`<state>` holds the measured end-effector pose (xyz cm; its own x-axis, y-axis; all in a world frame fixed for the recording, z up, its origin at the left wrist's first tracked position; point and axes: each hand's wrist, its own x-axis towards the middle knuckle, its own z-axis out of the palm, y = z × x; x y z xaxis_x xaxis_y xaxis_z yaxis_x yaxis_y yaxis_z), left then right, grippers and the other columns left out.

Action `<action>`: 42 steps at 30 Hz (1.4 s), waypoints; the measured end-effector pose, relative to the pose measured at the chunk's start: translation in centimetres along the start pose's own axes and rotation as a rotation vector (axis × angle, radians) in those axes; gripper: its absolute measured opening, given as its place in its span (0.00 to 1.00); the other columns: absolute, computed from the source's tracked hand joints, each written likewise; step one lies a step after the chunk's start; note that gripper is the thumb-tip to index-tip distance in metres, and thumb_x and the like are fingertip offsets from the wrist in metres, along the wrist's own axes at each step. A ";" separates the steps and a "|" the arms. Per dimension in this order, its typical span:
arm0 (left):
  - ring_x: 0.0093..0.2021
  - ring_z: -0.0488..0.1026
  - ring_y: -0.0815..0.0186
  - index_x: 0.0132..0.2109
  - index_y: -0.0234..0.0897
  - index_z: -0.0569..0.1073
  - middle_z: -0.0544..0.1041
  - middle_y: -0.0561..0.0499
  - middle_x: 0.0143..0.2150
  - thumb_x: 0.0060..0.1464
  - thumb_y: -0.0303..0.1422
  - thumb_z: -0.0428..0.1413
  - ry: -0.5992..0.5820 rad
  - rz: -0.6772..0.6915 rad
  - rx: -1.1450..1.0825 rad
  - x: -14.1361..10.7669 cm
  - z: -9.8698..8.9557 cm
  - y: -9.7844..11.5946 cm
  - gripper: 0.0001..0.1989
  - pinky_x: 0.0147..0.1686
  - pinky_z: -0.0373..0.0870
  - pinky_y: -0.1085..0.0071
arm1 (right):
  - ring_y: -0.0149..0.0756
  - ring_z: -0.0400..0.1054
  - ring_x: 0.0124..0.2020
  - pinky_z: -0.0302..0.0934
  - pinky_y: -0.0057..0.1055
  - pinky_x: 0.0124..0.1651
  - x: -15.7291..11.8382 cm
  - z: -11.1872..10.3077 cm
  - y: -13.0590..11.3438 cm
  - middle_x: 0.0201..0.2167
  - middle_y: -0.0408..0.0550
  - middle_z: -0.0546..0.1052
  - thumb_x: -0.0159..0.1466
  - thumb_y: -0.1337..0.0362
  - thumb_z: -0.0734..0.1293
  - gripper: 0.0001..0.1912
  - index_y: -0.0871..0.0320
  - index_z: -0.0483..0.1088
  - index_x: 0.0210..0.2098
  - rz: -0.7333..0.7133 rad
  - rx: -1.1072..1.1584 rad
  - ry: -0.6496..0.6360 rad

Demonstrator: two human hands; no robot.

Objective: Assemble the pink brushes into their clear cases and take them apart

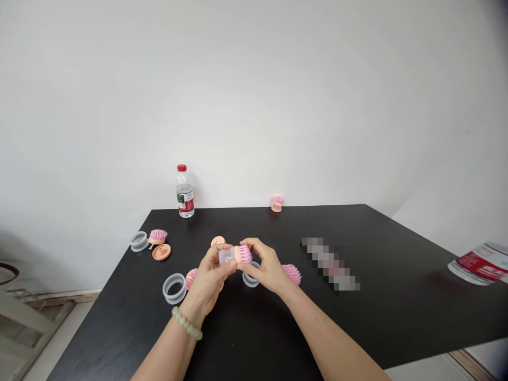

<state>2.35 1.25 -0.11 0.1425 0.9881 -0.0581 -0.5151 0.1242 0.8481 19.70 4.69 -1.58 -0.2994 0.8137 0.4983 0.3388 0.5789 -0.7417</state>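
Observation:
My left hand [208, 278] and my right hand [264, 267] hold a pink-bristled brush [235, 256] above the black table. Its transparent plastic cup [226, 257] sits in my left fingers, and my right fingers press against its orange base and pink bristles. Just below my right hand lies a transparent ring [251, 278], with a pink brush head [291, 274] beyond the wrist. Near my left hand are a wider transparent ring [174, 288] and a pink brush head [191, 278], partly hidden. An orange disc [218, 242] lies behind my hands.
A transparent ring [138, 241], pink brush head [157, 236] and orange lid [161, 252] lie at the table's left. A water bottle [184, 191] and an upright brush [277, 203] stand at the far edge. A pixelated patch [330, 264] covers something on the black table [246, 338].

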 end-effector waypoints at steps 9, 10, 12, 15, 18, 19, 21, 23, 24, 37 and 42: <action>0.40 0.69 0.70 0.39 0.40 0.77 0.71 0.54 0.48 0.31 0.28 0.74 0.004 0.081 -0.002 0.2 0.0 0.0 0.23 0.39 0.66 0.76 | 0.41 0.71 0.46 0.67 0.38 0.50 -0.2 0.1 0.1 0.47 0.48 0.74 0.59 0.64 0.71 0.21 0.51 0.68 0.51 -0.031 0.082 -0.053; 0.39 0.69 0.70 0.39 0.40 0.77 0.72 0.54 0.45 0.32 0.29 0.74 0.006 0.069 0.000 0.2 0.0 0.0 0.23 0.39 0.66 0.76 | 0.42 0.71 0.47 0.67 0.38 0.50 -0.2 0.1 0.0 0.48 0.49 0.74 0.59 0.65 0.71 0.21 0.51 0.68 0.51 -0.038 0.105 -0.058; 0.38 0.70 0.69 0.40 0.40 0.77 0.74 0.53 0.40 0.35 0.32 0.73 -0.001 0.038 0.009 0.2 0.0 0.0 0.22 0.39 0.67 0.74 | 0.43 0.71 0.49 0.67 0.39 0.52 -0.3 0.0 -0.2 0.51 0.50 0.74 0.58 0.66 0.71 0.24 0.51 0.67 0.53 -0.045 0.155 -0.063; 0.35 0.71 0.69 0.40 0.39 0.77 0.75 0.53 0.37 0.39 0.37 0.72 -0.005 0.001 0.031 0.1 -0.1 0.0 0.20 0.38 0.67 0.72 | 0.44 0.71 0.52 0.66 0.41 0.55 -0.3 -0.2 -0.3 0.55 0.51 0.73 0.58 0.69 0.71 0.27 0.50 0.66 0.56 -0.063 0.202 -0.082; 0.30 0.70 0.70 0.36 0.37 0.76 0.75 0.53 0.31 0.43 0.42 0.70 -0.003 -0.033 0.071 0.0 0.0 0.2 0.17 0.32 0.65 0.73 | 0.44 0.70 0.54 0.66 0.41 0.57 -0.3 -0.5 -0.4 0.54 0.50 0.73 0.58 0.72 0.69 0.28 0.50 0.66 0.57 -0.088 0.185 -0.122; 0.28 0.70 0.71 0.34 0.36 0.76 0.75 0.53 0.30 0.44 0.44 0.69 -0.002 -0.045 0.086 -0.1 0.1 0.2 0.17 0.30 0.64 0.74 | 0.44 0.70 0.55 0.66 0.41 0.57 -0.3 -0.6 -0.5 0.54 0.50 0.73 0.58 0.73 0.68 0.28 0.49 0.67 0.57 -0.096 0.180 -0.135; 0.26 0.70 0.71 0.33 0.36 0.75 0.75 0.53 0.28 0.47 0.47 0.66 0.001 -0.065 0.116 -0.2 0.3 0.3 0.19 0.27 0.61 0.74 | 0.43 0.68 0.56 0.66 0.41 0.57 -0.3 -0.7 -0.7 0.55 0.49 0.72 0.58 0.75 0.67 0.30 0.48 0.67 0.58 -0.112 0.180 -0.155; 0.25 0.70 0.71 0.33 0.36 0.75 0.75 0.52 0.27 0.47 0.50 0.65 0.002 -0.075 0.141 -0.2 0.4 0.3 0.20 0.25 0.60 0.74 | 0.43 0.68 0.57 0.66 0.40 0.57 -0.3 -0.7 -0.9 0.56 0.48 0.72 0.57 0.76 0.66 0.31 0.48 0.66 0.58 -0.120 0.182 -0.165; 0.25 0.70 0.70 0.34 0.36 0.75 0.75 0.52 0.27 0.47 0.50 0.64 0.001 -0.079 0.151 -0.2 0.4 0.3 0.21 0.25 0.60 0.74 | 0.43 0.68 0.57 0.66 0.40 0.57 -0.3 -0.8 -1.0 0.56 0.48 0.72 0.57 0.77 0.65 0.32 0.47 0.66 0.58 -0.123 0.182 -0.168; 0.28 0.65 0.70 0.41 0.42 0.73 0.71 0.56 0.30 0.56 0.49 0.58 0.021 0.098 0.394 -0.4 0.3 -0.7 0.16 0.29 0.62 0.73 | 0.42 0.72 0.44 0.68 0.41 0.48 -0.7 0.0 -0.6 0.45 0.48 0.74 0.61 0.61 0.71 0.28 0.51 0.63 0.58 -0.011 -0.048 -0.035; 0.36 0.69 0.70 0.46 0.44 0.73 0.73 0.53 0.42 0.48 0.42 0.67 0.011 0.061 0.173 -0.3 0.2 -0.6 0.20 0.36 0.66 0.73 | 0.41 0.73 0.43 0.70 0.37 0.44 -0.5 0.1 -0.3 0.45 0.49 0.74 0.61 0.60 0.70 0.26 0.52 0.63 0.57 0.062 0.124 -0.030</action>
<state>2.77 0.81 -0.55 0.1058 0.9944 -0.0082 -0.3696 0.0470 0.9280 19.67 4.07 -1.65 -0.3085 0.8447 0.4374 0.2453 0.5149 -0.8214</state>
